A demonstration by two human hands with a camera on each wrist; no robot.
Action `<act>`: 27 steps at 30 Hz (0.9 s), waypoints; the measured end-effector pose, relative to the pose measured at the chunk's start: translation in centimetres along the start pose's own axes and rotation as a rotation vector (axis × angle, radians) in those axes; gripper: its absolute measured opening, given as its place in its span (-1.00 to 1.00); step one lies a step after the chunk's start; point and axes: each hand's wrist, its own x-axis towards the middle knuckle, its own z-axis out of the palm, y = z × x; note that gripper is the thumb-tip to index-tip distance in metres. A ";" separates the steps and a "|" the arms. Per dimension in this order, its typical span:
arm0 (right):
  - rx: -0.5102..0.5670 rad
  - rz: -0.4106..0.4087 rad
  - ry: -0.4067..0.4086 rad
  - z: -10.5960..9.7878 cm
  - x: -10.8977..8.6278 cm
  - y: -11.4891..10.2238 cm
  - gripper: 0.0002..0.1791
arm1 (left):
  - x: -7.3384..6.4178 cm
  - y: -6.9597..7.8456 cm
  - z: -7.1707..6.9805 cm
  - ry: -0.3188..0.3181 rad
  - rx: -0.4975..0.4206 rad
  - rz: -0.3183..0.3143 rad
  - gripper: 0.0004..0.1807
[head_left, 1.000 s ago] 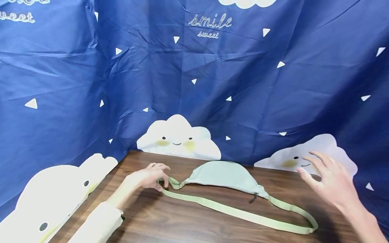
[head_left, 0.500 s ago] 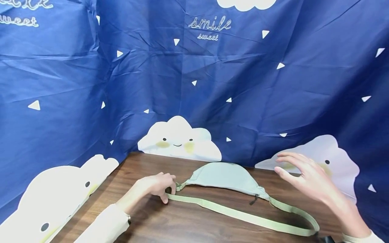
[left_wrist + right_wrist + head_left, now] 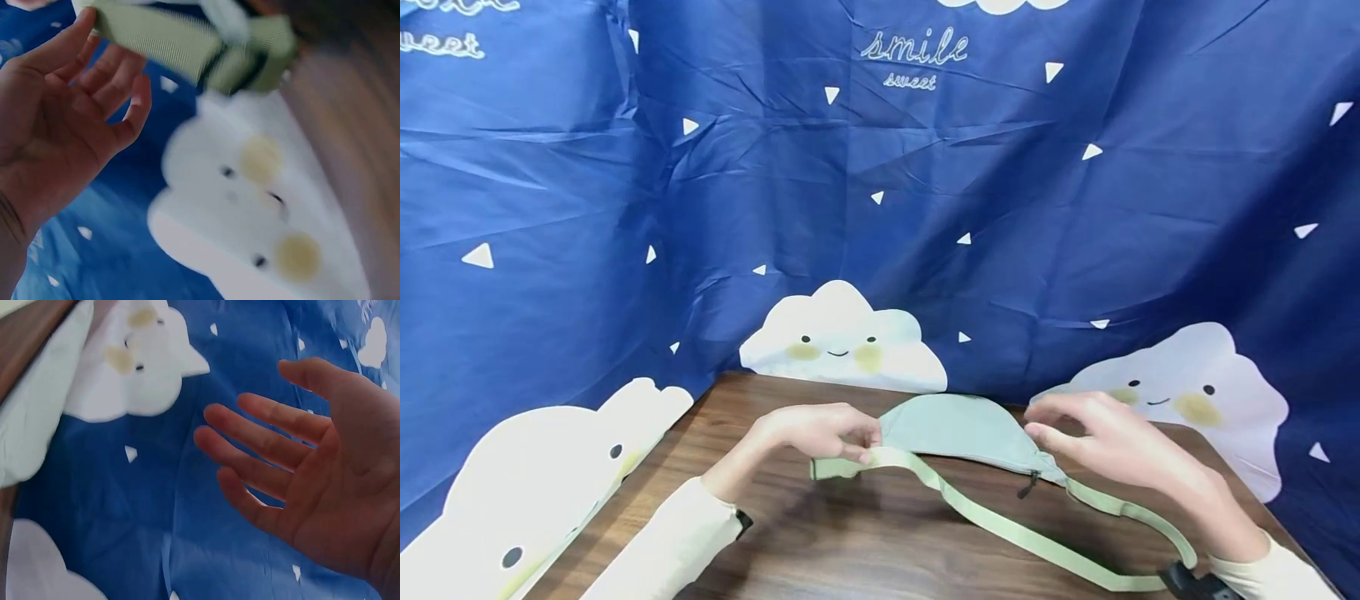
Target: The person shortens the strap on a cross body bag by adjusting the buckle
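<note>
A pale mint waist bag (image 3: 958, 429) lies on the wooden table, with a dark zipper pull (image 3: 1028, 485) hanging at its right lower edge. Its light green strap (image 3: 1000, 525) loops along the front and round to the bag's right end. My left hand (image 3: 827, 429) pinches the strap near the bag's left end and lifts that part. In the left wrist view, thumb and index fingertips hold the strap (image 3: 162, 37), which has a folded piece at its end. Beside the bag's right end hovers my right hand (image 3: 1108, 437), fingers loosely bent and holding nothing; the right wrist view shows them spread apart.
The brown wooden table (image 3: 820, 550) reaches back to a blue curtain (image 3: 925, 208) printed with white clouds and triangles. A black wrist device (image 3: 1195, 583) on the right arm is close to the strap's right bend.
My left hand has moved right, from resting by the strap's left bend to lifting it in a pinch. My right hand has come leftward and down to the bag's right side.
</note>
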 end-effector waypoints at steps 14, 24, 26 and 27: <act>0.374 -0.039 -0.315 6.9 3.6 -3.7 -0.80 | 3.4 6.9 -0.7 0.106 -0.010 0.222 -0.94; 0.975 -0.115 -0.228 7.9 4.3 -2.1 -0.74 | 3.5 5.2 -0.9 0.222 -0.095 0.185 -0.87; 1.043 -0.110 -0.182 7.4 4.5 -1.7 -0.74 | 3.3 5.0 -1.3 0.293 -0.098 0.185 -0.78; 1.073 -0.116 -0.158 7.1 4.6 -1.6 -0.74 | 3.2 5.0 -1.5 0.328 -0.099 0.179 -0.73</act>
